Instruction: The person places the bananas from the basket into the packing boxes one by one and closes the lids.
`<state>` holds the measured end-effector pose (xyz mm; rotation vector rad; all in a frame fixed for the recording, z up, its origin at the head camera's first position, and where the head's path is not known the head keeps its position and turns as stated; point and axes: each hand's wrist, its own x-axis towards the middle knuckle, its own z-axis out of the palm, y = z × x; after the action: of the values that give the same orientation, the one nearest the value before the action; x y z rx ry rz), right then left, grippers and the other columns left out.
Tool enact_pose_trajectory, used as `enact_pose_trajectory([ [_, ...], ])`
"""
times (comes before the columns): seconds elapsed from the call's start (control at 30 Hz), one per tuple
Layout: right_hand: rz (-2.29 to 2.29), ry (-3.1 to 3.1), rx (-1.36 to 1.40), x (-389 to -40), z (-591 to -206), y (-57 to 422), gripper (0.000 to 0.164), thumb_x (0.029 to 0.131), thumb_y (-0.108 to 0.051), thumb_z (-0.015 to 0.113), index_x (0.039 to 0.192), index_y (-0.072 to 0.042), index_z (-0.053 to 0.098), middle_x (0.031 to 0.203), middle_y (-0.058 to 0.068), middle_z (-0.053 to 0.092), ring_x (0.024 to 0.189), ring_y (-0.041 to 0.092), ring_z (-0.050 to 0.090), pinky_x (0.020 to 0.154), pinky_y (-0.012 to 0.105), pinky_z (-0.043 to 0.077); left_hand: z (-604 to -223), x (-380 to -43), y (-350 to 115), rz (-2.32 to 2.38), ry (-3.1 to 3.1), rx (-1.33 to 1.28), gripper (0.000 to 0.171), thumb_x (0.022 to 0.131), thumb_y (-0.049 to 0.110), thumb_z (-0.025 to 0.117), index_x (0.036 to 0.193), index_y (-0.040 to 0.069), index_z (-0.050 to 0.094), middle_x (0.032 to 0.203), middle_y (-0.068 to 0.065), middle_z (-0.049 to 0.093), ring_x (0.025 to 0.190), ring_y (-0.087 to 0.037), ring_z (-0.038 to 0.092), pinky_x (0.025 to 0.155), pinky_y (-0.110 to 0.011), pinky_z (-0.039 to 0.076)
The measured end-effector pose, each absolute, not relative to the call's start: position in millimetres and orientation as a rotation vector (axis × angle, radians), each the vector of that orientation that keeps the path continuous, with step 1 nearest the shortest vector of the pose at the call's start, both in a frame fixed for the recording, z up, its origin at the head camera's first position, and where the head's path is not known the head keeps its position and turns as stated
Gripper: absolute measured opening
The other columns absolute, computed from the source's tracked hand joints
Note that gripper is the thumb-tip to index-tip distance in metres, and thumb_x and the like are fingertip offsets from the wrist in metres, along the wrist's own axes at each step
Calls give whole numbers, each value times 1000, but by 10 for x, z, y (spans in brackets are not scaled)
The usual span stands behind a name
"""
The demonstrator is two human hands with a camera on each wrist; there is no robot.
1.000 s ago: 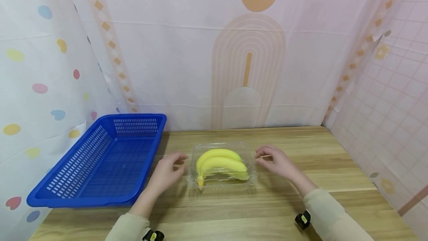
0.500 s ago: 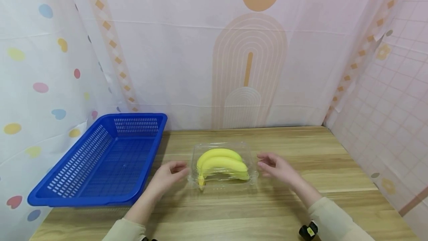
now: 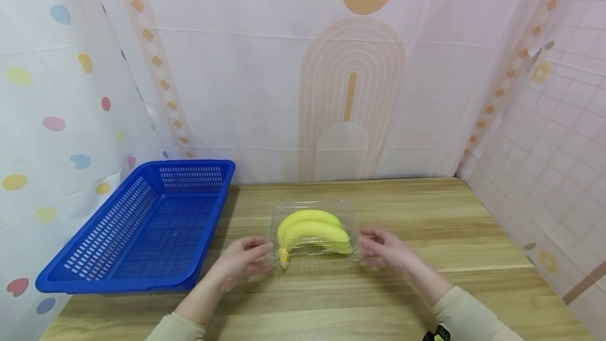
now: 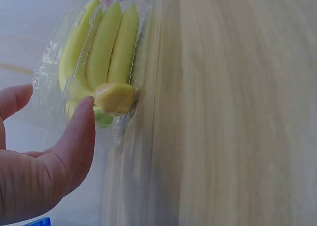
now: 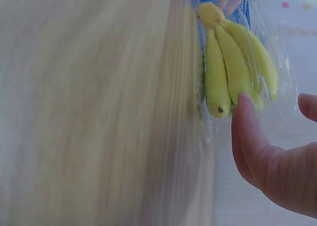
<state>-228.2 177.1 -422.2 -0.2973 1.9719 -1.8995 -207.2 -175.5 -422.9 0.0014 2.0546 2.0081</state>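
Observation:
A clear plastic clamshell box [image 3: 352, 220] sits on the wooden table with a bunch of yellow bananas [image 3: 314, 230] inside it, the stem end toward the left. My left hand [image 3: 240, 261] is at the box's left side, thumb at the near left corner. At the opposite side my right hand [image 3: 385, 250] is held the same way. In the left wrist view the thumb and fingers [image 4: 74, 141] stand apart next to the box. The right wrist view shows the fingers [image 5: 252, 137] near the banana tips, spread from the thumb. Whether either hand touches the plastic is hard to tell.
A blue plastic basket [image 3: 215, 225] with slotted sides stands on the left of the wooden table [image 3: 416, 199], close to my left forearm. Patterned curtains [image 3: 255, 93] hang behind the table and along both sides.
Both hands have come nearer to the box and slightly toward me, to its near corners. Box, bananas and basket stay where they were.

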Motion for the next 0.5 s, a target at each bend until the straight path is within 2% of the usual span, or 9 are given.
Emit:
enact_pose_trajectory([
  [0.3, -1998, 1824, -253, -2247, -4246, 1719, 64, 100, -11, 55, 142, 21, 19, 119, 23, 47, 90, 17, 58, 87, 34, 56, -4242, -2068, -1761, 2063, 1936, 8, 56, 96, 10, 62, 132, -23, 35, 110, -17, 52, 88, -18, 61, 82, -34, 58],
  [0.5, -2017, 1794, -224, -2247, -4265, 1712, 61, 101, -10, 53, 141, 22, 21, 108, 14, 50, 87, 15, 59, 84, 32, 57, -4252, -2068, -1760, 2104, 1884, 23, 55, 95, 8, 62, 131, -22, 33, 105, -14, 54, 86, -16, 61, 83, -32, 57],
])
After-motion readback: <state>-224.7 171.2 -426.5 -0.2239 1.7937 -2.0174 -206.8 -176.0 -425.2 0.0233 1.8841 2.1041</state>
